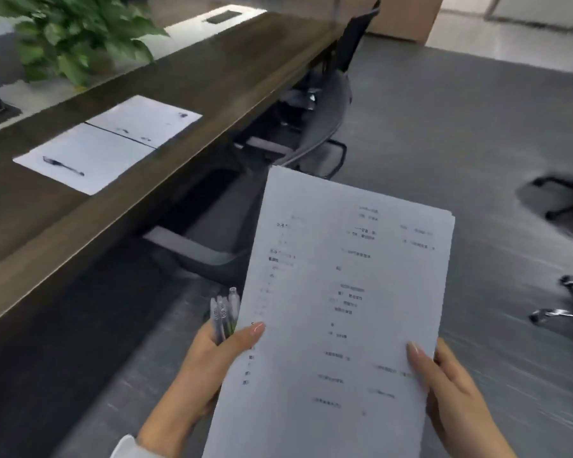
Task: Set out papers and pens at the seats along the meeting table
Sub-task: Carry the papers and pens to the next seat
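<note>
Fingers (252,332) of both hands pinch the white printed paper stack (338,309), left also clutching clear pens (224,314); next seat beside the dark wooden table (212,71) likely awaits a sheet.

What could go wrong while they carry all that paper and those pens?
The left hand holds both the pens and one edge of the paper stack, so a pen might slip out. The stack's sheets look loose and could fan or slide. Chair bases stand on the floor nearby and could trip someone walking.
</note>
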{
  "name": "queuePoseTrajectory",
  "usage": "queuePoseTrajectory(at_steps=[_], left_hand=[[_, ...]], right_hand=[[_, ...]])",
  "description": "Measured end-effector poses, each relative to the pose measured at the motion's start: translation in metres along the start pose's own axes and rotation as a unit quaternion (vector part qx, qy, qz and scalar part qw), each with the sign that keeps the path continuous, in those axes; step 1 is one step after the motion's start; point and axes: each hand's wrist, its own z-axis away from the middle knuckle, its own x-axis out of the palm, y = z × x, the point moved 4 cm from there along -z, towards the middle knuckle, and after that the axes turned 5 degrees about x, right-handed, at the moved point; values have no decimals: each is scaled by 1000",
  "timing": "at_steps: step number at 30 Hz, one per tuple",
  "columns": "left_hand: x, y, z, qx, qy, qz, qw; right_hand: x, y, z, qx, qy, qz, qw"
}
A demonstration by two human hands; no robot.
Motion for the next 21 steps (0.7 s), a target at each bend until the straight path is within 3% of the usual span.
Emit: queuePoseTrajectory(at_steps=[4,8,13,21], left_hand=[[75,-30,-27,-62,-70,-36,995],[137,-48,-77,-108,-83,-49,989],[221,-43,-186,-108,-60,-20,992],[329,27,-360,-55,-29,-32,998]], right_hand=[[-72,-1,-1,-23,128,-41,991],[-131,-11,-36,-35,199,-48,978],[-200,-69,-139,-54,208,-6,977],[-258,-208,-314,-44,172,12,984]])
